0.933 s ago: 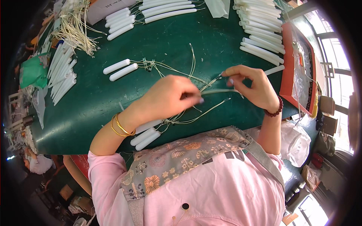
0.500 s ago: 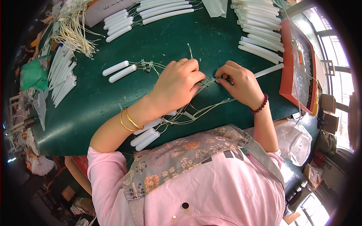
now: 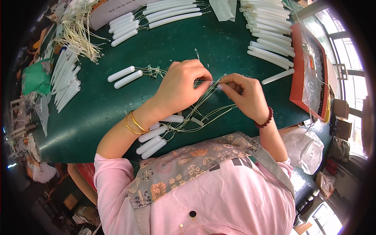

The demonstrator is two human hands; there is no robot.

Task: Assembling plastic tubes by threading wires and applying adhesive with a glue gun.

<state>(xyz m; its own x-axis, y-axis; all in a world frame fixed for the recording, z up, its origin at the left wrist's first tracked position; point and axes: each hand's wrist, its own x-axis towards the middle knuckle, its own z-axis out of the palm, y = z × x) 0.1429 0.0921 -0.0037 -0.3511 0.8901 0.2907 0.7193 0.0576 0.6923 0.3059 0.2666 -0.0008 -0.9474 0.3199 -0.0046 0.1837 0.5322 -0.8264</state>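
Over the middle of the table, my left hand [image 3: 181, 83] is closed in a pinch on thin pale wires [image 3: 203, 102]. Just to its right, my right hand [image 3: 247, 95] pinches the same wires between thumb and forefinger. The wires trail back under my left hand toward several short white tubes [image 3: 152, 147] lying beside my apron. Two more white tubes [image 3: 124, 73], with wires at their right ends, lie beyond my left forearm. The fingertips are close together, and the exact wire ends between them are too small to make out.
The green tabletop [image 3: 86, 125] carries rows of white tubes [image 3: 172, 19] at the back. A stack of longer white tubes [image 3: 270, 27] and an orange-red box [image 3: 297, 66] stand at the right. At far left are a bundle of wires [image 3: 80, 37], more tubes [image 3: 67, 88] and a green bag [image 3: 36, 76].
My right hand has moved slightly left and down, closer to my left hand. The fingertips now meet near the wires, and the strands hang a little differently.
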